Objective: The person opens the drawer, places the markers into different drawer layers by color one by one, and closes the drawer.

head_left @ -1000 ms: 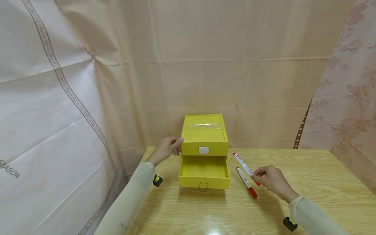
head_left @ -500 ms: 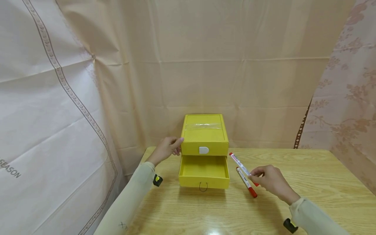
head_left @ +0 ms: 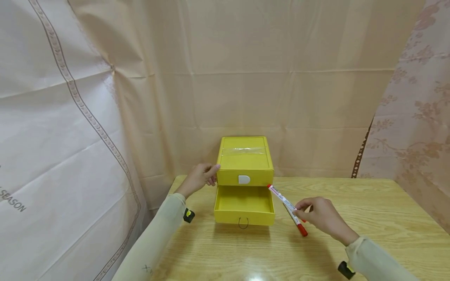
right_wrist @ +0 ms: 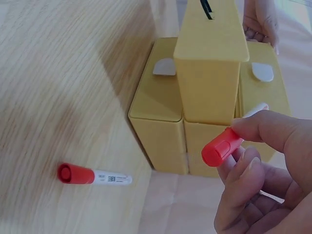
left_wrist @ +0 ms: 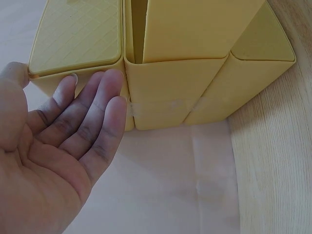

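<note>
A yellow drawer cabinet (head_left: pixel 242 160) stands on the table, its middle drawer (head_left: pixel 225 217) pulled out and its inside bare. My left hand (head_left: pixel 200 177) steadies the cabinet's upper left side, thumb at the top front corner. In the left wrist view the fingers (left_wrist: pixel 111 122) lie extended beside the yellow wall. Between thumb and fingertips, my right hand (head_left: pixel 320 216) pinches a white marker (head_left: pixel 281 197) with a red cap (right_wrist: pixel 218 151). Its far red tip overlaps the cabinet's right edge in the head view. A second red-capped marker (head_left: pixel 301 229) lies on the table below it.
The wooden table (head_left: pixel 369 207) extends to the right of the cabinet. A beige cloth (head_left: pixel 242 97) hangs close behind it, and a whitish cloth (head_left: pixel 70 164) hangs at the left. A black string loop (head_left: pixel 243 224) hangs on the drawer front.
My right hand has shifted a little left, carrying the marker toward the cabinet until its tip overlaps the right edge. The left hand, drawer and second marker stay put.
</note>
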Demonstrator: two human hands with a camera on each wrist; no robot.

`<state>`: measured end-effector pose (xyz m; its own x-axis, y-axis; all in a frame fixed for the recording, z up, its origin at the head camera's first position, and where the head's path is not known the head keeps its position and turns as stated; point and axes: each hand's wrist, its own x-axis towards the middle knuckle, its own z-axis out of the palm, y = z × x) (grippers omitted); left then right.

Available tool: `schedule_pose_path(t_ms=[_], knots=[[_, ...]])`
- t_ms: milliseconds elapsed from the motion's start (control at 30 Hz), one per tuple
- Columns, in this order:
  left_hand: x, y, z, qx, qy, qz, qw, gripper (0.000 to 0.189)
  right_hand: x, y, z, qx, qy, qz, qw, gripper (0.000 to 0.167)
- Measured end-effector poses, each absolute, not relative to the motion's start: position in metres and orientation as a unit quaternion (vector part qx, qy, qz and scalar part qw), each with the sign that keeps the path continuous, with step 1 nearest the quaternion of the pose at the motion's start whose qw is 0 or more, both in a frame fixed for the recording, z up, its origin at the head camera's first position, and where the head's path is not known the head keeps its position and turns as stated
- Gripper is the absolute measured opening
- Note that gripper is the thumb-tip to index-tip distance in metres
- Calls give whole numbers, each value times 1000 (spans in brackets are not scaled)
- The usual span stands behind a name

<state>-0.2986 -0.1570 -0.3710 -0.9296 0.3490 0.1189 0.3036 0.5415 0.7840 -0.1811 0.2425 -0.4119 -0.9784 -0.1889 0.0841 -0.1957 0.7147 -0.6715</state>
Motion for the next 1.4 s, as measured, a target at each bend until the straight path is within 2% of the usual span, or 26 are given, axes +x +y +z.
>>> schedule_pose_path(t_ms=[367,1400], knots=[[-299,-157,-372,187,877,442,23,55,-185,230,-402,144,-925,351,33,4],[-300,-156,-371,184,877,443,26,53,-195,181,-386,208,-904,373,37,5]])
